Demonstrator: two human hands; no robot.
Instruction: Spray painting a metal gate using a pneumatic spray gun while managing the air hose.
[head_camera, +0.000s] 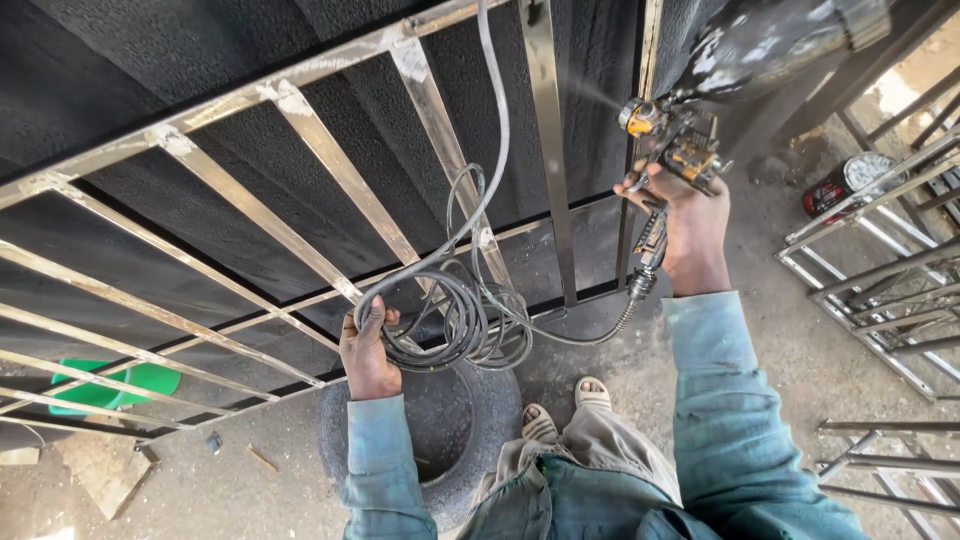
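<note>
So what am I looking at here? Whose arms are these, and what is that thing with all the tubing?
You are seeing through a camera worn on a person's head, looking down at their own two arms in teal sleeves. The right hand holds a spray gun with a dark paint cup on top; a faint mist leaves its nozzle toward a metal gate. The gate has bare steel bars over black textured panels. The left hand grips a coiled hose, which runs to the bottom of the gun. Below you can see the person's sandalled feet beside an old tyre on the concrete ground. A green basin sits behind the bars at the left, and more steel frames lie at the right, near a red can.
</note>
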